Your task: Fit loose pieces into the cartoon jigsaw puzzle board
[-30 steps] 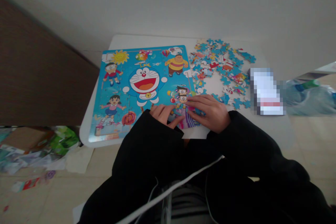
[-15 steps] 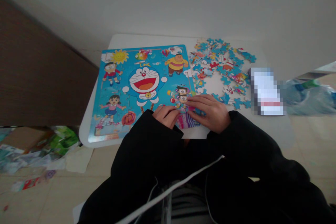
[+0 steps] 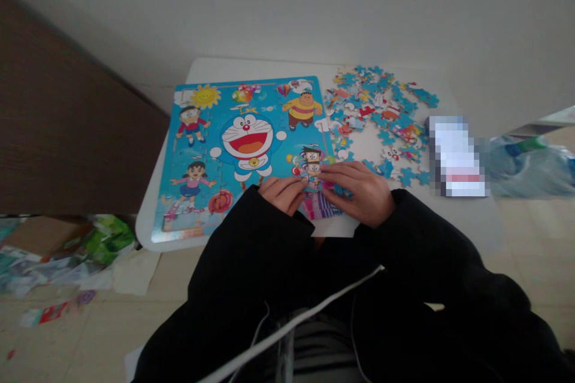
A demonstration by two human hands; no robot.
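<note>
A blue jigsaw puzzle (image 3: 278,158) in a tray frame lies on the white table, showing a big cartoon cat and several smaller characters. Over its lower right part, a puzzle piece (image 3: 314,172) printed with a face sits between my two hands, just below a similar face in the picture. My left hand (image 3: 282,194) has its fingers bent and closed, with the tips at the piece's left edge. From the other side, the closed fingers of my right hand (image 3: 357,190) pinch the piece's right edge. My thumbs are partly hidden.
Loose puzzle pieces (image 3: 386,111) are heaped right of the tray. A phone (image 3: 458,157) with a blurred screen lies at the table's (image 3: 476,221) right side, beside a clear plastic bag (image 3: 532,164). Wrappers and a cardboard box (image 3: 45,236) lie on the floor at left. A white cable (image 3: 291,326) crosses my lap.
My left hand has shifted slightly up, bringing its fingertips closer to the piece. My right hand has stayed almost still.
</note>
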